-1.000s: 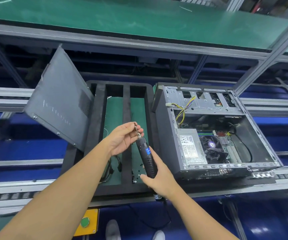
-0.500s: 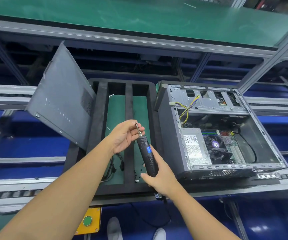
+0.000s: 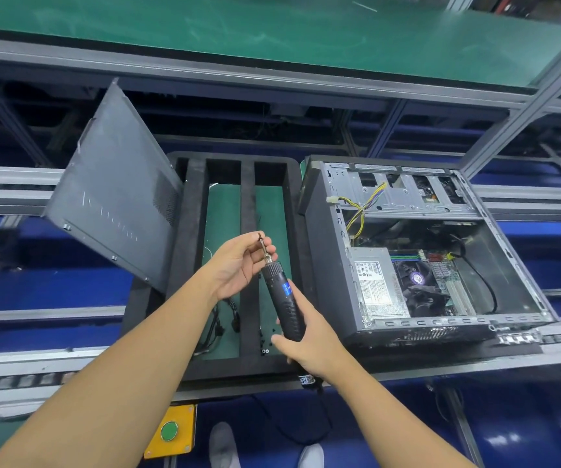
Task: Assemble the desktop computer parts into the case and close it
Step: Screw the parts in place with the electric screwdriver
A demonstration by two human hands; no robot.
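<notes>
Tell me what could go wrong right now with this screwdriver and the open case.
The left hand pinches the bit while the right hand grips the electric screwdriver: triggering it could hurt that hand or fling whatever sits on the tip. The side panel leans tilted at the foam tray and might slide off.

Head-worn wide-angle view, forward and down, seemingly close over computer case [image 3: 321, 265]
</notes>
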